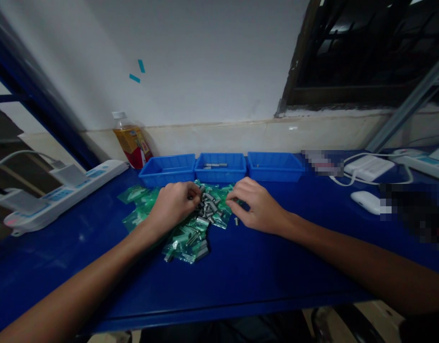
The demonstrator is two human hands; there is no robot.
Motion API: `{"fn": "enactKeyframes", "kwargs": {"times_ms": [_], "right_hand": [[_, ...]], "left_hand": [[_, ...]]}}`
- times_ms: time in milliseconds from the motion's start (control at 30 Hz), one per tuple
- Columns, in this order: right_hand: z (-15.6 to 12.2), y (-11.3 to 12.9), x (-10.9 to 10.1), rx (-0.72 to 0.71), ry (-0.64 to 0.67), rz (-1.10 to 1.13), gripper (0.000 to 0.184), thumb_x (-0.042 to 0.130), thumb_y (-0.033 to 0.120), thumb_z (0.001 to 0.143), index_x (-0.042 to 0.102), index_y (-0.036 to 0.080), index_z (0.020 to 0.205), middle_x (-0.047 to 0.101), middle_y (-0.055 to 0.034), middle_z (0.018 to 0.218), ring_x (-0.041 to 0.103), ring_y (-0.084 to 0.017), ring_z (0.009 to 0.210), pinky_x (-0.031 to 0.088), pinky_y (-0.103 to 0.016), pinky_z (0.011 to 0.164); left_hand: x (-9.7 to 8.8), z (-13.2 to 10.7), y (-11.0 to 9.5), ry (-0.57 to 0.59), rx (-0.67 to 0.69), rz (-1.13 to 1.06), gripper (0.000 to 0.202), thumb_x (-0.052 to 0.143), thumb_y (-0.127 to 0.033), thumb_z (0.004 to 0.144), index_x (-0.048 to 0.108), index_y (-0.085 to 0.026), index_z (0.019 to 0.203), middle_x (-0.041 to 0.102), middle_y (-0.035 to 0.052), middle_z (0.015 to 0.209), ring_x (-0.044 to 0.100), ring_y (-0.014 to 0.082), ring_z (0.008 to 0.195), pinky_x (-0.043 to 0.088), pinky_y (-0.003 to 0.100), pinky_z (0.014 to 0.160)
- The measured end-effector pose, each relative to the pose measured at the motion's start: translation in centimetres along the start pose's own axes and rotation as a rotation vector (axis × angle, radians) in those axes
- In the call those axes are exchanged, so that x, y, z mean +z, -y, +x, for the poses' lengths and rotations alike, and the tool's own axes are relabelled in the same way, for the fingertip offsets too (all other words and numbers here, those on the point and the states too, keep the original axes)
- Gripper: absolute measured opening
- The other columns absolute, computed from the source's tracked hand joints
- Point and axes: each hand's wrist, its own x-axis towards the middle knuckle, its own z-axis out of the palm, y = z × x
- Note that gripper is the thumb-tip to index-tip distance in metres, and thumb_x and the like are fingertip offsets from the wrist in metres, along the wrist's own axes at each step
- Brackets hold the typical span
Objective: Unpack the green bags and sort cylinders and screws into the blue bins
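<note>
My left hand (174, 204) is at the left side of a pile of small metal parts (209, 206), its thumb and fingers pinched together at the pile's edge. Whatever lies between those fingertips is too small to make out. Opposite it, my right hand (255, 204) hovers by the right side of the pile with curled fingers and thumb close together; what they hold, if anything, is hidden. Beneath the parts are green-tinted clear plastic bags (185, 240), some with metal pieces in them. A single small screw (236, 221) stands on the table just below my right hand.
Behind the pile stand three blue trays: the left tray (167, 178), the middle tray (221, 176) with a few metal pins, and the right tray (274, 174). A drink bottle (131, 143) and power strip (65, 197) are at left. A white case (365, 202) and charger (369, 167) lie right.
</note>
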Motion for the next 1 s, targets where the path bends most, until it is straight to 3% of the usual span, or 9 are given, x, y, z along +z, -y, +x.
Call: {"fn": "enactKeyframes", "kwargs": {"times_ms": [167, 267, 467, 633, 800, 867, 1000], "right_hand": [[0.1, 0.8, -0.2, 0.048, -0.062, 0.027, 0.017, 0.056, 0.024, 0.085, 0.058, 0.014, 0.099, 0.062, -0.0056, 0.082, 0.053, -0.019, 0.081, 0.041, -0.034, 0.074], [0.0, 1.6, -0.1, 0.029, -0.139, 0.013, 0.024, 0.059, 0.025, 0.083, 0.054, 0.015, 0.104, 0.062, -0.0058, 0.085, 0.053, -0.019, 0.079, 0.041, -0.033, 0.072], [-0.2, 2.2, 0.1, -0.039, -0.215, 0.040, 0.005, 0.052, 0.018, 0.086, 0.051, 0.017, 0.091, 0.061, -0.0044, 0.078, 0.053, -0.017, 0.072, 0.041, -0.031, 0.068], [-0.1, 2.4, 0.3, 0.043, -0.225, 0.170, 0.001, 0.051, 0.020, 0.088, 0.051, 0.019, 0.089, 0.061, -0.0019, 0.075, 0.055, -0.014, 0.069, 0.043, -0.028, 0.065], [0.1, 2.6, 0.6, 0.115, -0.188, 0.252, 0.003, 0.049, 0.019, 0.089, 0.051, 0.020, 0.089, 0.061, -0.0003, 0.074, 0.056, -0.013, 0.068, 0.043, -0.026, 0.063], [0.1, 2.6, 0.6, 0.138, -0.168, 0.261, 0.004, 0.049, 0.019, 0.088, 0.051, 0.020, 0.091, 0.061, -0.0004, 0.075, 0.057, -0.013, 0.069, 0.044, -0.027, 0.064], [0.0, 2.7, 0.6, 0.089, -0.182, 0.237, 0.023, 0.054, 0.021, 0.085, 0.047, 0.020, 0.107, 0.062, -0.0039, 0.085, 0.059, -0.015, 0.077, 0.047, -0.030, 0.070]], "left_hand": [[-0.7, -1.1, -1.8, -0.198, 0.078, -0.348, 0.020, 0.054, -0.027, 0.078, 0.068, -0.016, 0.087, 0.071, 0.0039, 0.081, 0.064, 0.0178, 0.073, 0.047, 0.027, 0.068], [-0.4, -2.1, -3.1, -0.135, 0.133, -0.634, 0.019, 0.055, -0.030, 0.081, 0.067, -0.016, 0.085, 0.068, 0.0026, 0.076, 0.061, 0.0148, 0.068, 0.047, 0.024, 0.063], [0.6, -2.8, -3.9, -0.015, 0.085, -0.870, 0.018, 0.058, -0.030, 0.082, 0.066, -0.015, 0.081, 0.065, 0.0020, 0.071, 0.059, 0.0125, 0.063, 0.046, 0.021, 0.057], [0.8, -3.0, -3.5, -0.103, 0.226, -0.752, 0.012, 0.058, -0.019, 0.082, 0.064, -0.017, 0.093, 0.065, 0.0005, 0.074, 0.060, 0.0107, 0.065, 0.048, 0.020, 0.060], [0.4, -3.0, -3.0, -0.249, 0.419, -0.516, 0.011, 0.058, -0.010, 0.082, 0.061, -0.018, 0.089, 0.063, -0.0004, 0.075, 0.058, 0.0097, 0.068, 0.047, 0.019, 0.061], [0.2, -2.9, -2.9, -0.249, 0.456, -0.495, 0.011, 0.058, -0.010, 0.082, 0.061, -0.018, 0.089, 0.063, -0.0004, 0.076, 0.057, 0.0101, 0.069, 0.046, 0.020, 0.062], [0.1, -2.9, -2.7, -0.184, 0.488, -0.503, 0.010, 0.054, -0.011, 0.085, 0.059, -0.018, 0.091, 0.063, 0.0003, 0.078, 0.055, 0.0119, 0.070, 0.045, 0.023, 0.063]]}}
